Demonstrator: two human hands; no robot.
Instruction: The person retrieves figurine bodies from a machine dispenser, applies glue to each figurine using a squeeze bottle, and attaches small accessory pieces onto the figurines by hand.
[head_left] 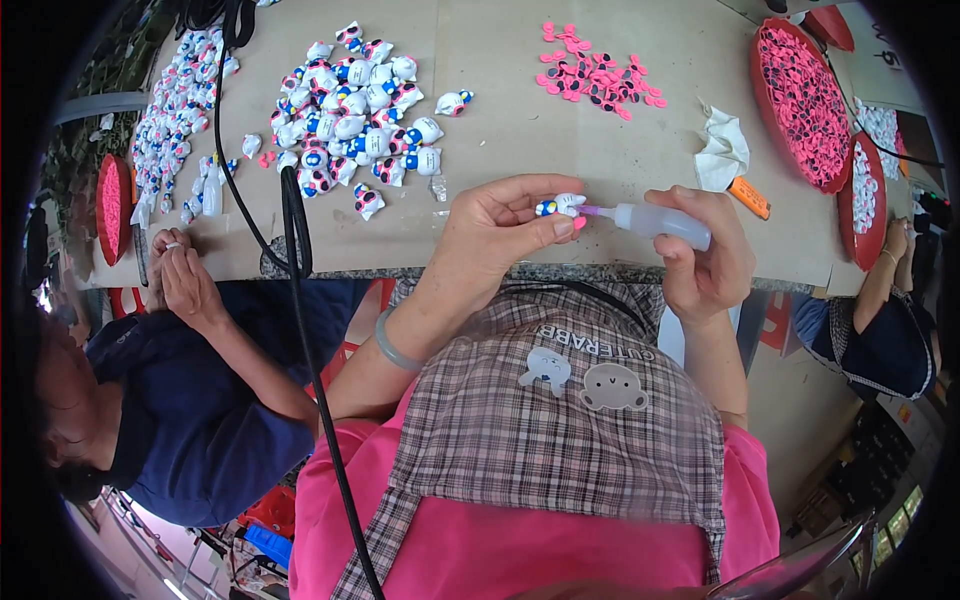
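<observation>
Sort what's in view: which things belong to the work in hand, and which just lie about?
In the work:
- figurine, in the left hand
- bottle, in the right hand, nozzle at the figurine
- probably figurine pile, pink pieces

Apparently lying about:
- white cloth or tissue
- orange object

White figurine (567,205), translucent bottle (660,223) nearly horizontal

long beige table (490,110), red chair (776,318) (partly hidden), pale floor (790,400)
</observation>
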